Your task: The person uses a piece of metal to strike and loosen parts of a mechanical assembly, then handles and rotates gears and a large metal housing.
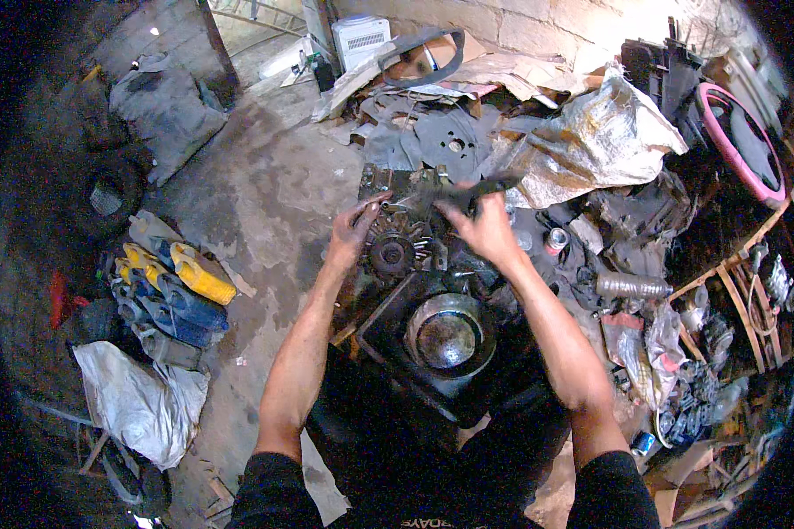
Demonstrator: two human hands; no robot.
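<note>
My left hand (355, 227) is closed at the upper left of a greasy metal wheel (388, 251) with radial fins, fingertips pinched on something small I cannot make out. My right hand (485, 227) grips a long, dark object (503, 183), possibly a tool, over the right side of a dark metal assembly (381, 178) behind the wheel. Nearer me, a dark square metal housing (393, 388) holds a round metal bowl-like part (445, 339). My fingertips are partly hidden by grime and shadow.
Yellow and blue pieces (198, 269) lie left, near a white sack (141, 397). Cardboard (538, 70), a white appliance (362, 40) and silver sheeting (609, 141) lie at the back. At right are a pink ring (741, 141), cans (556, 238) and a wooden frame (741, 313).
</note>
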